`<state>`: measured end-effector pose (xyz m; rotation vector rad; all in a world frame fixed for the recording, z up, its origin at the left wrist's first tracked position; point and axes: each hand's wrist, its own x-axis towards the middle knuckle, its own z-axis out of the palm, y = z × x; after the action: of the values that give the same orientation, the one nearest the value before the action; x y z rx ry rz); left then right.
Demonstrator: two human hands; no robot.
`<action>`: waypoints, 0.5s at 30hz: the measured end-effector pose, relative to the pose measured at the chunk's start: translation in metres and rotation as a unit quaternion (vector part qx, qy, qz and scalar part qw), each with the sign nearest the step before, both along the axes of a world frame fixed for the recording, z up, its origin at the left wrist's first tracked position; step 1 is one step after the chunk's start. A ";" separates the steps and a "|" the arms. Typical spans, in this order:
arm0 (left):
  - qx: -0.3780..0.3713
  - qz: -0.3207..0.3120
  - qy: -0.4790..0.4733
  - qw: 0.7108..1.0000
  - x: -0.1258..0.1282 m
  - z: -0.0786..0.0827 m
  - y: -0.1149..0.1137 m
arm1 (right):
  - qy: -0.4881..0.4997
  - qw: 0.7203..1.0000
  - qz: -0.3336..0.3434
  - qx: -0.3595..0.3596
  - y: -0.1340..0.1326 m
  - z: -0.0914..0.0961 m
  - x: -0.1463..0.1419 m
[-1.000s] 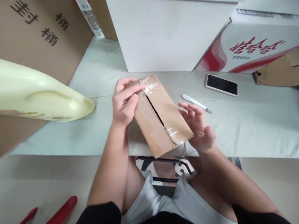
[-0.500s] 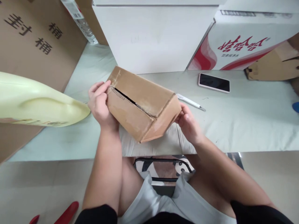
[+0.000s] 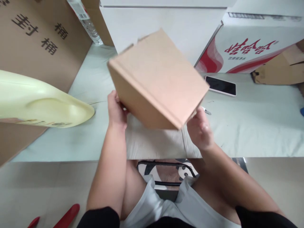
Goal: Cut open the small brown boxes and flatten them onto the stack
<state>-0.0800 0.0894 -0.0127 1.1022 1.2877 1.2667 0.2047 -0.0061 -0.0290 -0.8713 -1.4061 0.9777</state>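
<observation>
Between my hands a brown cardboard box (image 3: 159, 76) is held up, tilted, a plain broad face turned toward me. My left hand (image 3: 116, 109) grips its lower left side, with some fingers hidden behind the cardboard. At the lower right corner my right hand (image 3: 200, 129) has its fingers bent against the box, partly out of sight beneath it. The tip of a white pen-like cutter (image 3: 207, 111) shows on the tabletop just past my right fingers; the box and hand cover the rest. A phone (image 3: 220, 85) with a dark screen lies behind it.
White cartons (image 3: 190, 28) line the back of the table (image 3: 256, 126), one with red lettering. A pale yellow bottle-shaped object (image 3: 47, 101) juts in from the left before a big brown carton (image 3: 42, 57). A clear plastic bottle (image 3: 91, 30) stands at the back left.
The box has been lifted and turned over, so a plain face shows instead of the slit, taped one. My left hand slid lower along its side; my right hand moved slightly right.
</observation>
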 end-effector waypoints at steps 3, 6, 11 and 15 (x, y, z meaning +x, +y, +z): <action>-0.144 -0.037 -0.045 0.988 0.014 0.002 -0.005 | -0.107 0.992 -0.031 0.060 0.001 0.007 0.004; -0.195 -0.109 -0.041 0.974 0.026 0.010 -0.012 | -0.163 0.981 -0.047 0.092 0.002 0.010 0.008; -0.264 -0.151 0.002 0.953 0.033 0.021 -0.019 | -0.157 0.981 -0.059 0.102 0.004 0.014 0.012; -0.310 -0.316 0.061 0.895 0.031 0.026 -0.027 | -0.049 0.982 -0.117 0.140 0.010 0.020 0.015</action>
<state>-0.0487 0.0620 0.0131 1.0059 1.1585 0.2645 0.2193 0.0038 -0.0088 -0.8578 -1.4439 0.5490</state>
